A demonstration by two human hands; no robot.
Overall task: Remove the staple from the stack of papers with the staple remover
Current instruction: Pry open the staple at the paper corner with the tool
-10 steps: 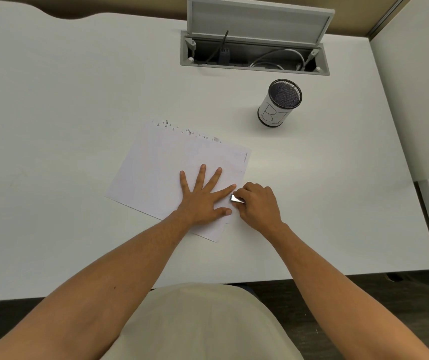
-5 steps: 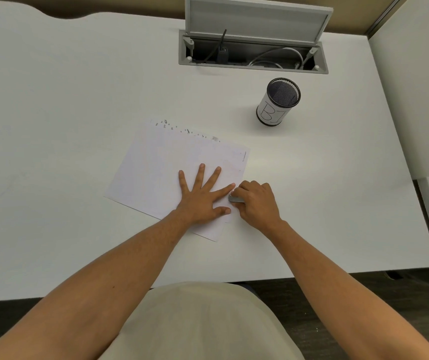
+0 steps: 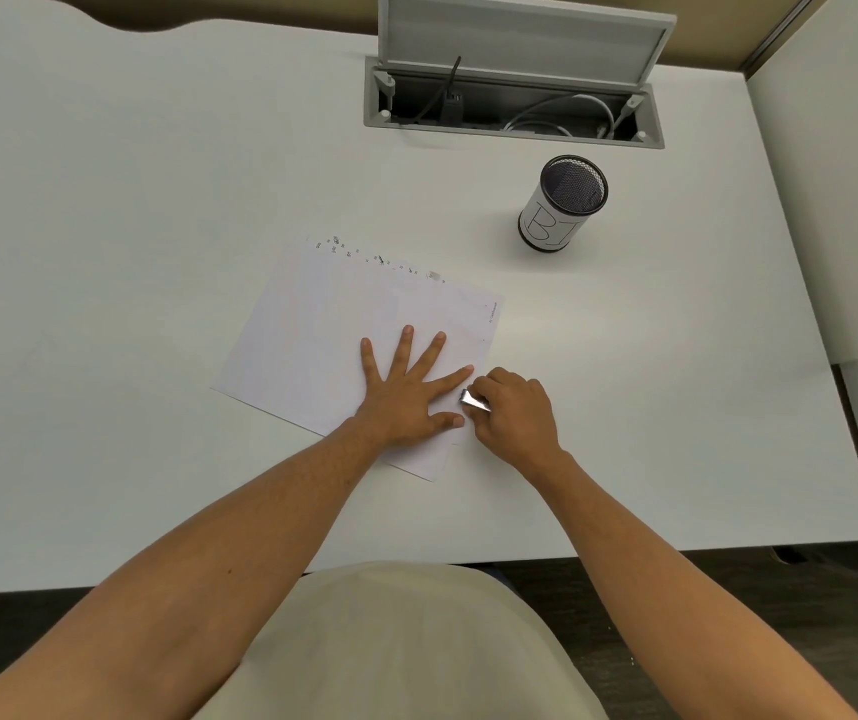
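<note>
Stack of papers (image 3: 322,345): lies flat on the counter (image 3: 104,252), turned at an angle to you; its long axis runs from far left toward near right, and its right-hand edge faces your right hand
Staple: not resolvable in this view; judging by where you aim the tool, it sits near the right edge of the stack, between your left index finger and thumb
Staple remover (image 3: 474,401): metal end visible, pointing left toward the paper edge; its tip is at or just over that edge, contact with the staple cannot be confirmed
Key relation: the work point lies directly left of your right hand and just right of your left hand; the tool's axis runs roughly across the paper's right edge, so the coming move is judged a short push leftward
Nearer hand: your right hand is the working hand; your left is equally close but acts as a clamp
Left hand (image 3: 406,397): flat, fingers straight and spread, palm pressing the stack to the counter; grasps nothing
Right hand (image 3: 515,413): fingers curled, clenched round the staple remover, knuckles up, resting just beside the stack
Risk, as a judgement: if your left hand lifts, the sheets may shift under the tool
</note>
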